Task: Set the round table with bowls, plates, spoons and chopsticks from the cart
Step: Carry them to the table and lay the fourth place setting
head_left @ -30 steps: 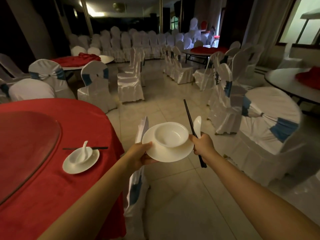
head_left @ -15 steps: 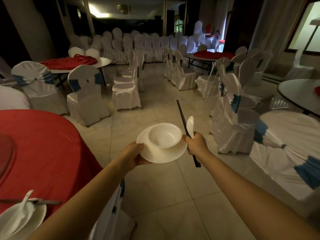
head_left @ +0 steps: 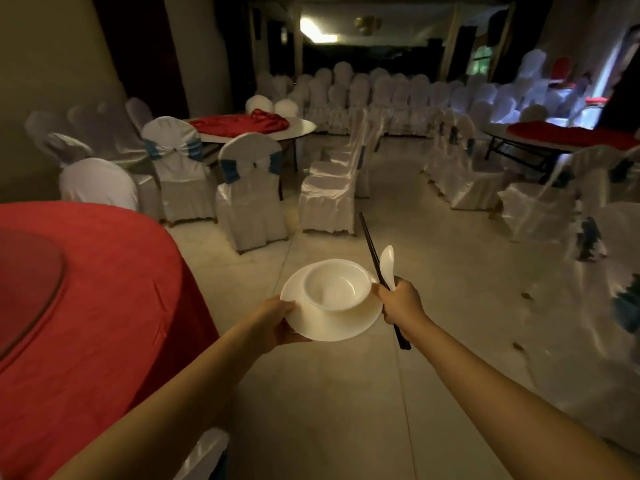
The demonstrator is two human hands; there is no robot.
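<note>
Right of the red-clothed round table [head_left: 104, 289], over the floor and apart from the table's edge: plate [head_left: 332, 327] with bowl [head_left: 337, 287] sitting loose on it.

Left hand [head_left: 277, 322] grips the plate's table-side rim. Right hand [head_left: 401, 303] is curled round black chopsticks [head_left: 372, 251] and white spoon [head_left: 387, 263], and touches the rim away from the table.

Judgement: glazed ware, stiff, fairly light, slick, chips easily. The unsecured bowl could slide if the plate tilts. Keep it level and hold it at the rim. The thin chopsticks may slip through the fist.

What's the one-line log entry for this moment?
left hand: holds plate with bowl on it | right hand: grips chopsticks and spoon | status: beside red table, not yet placed
</note>
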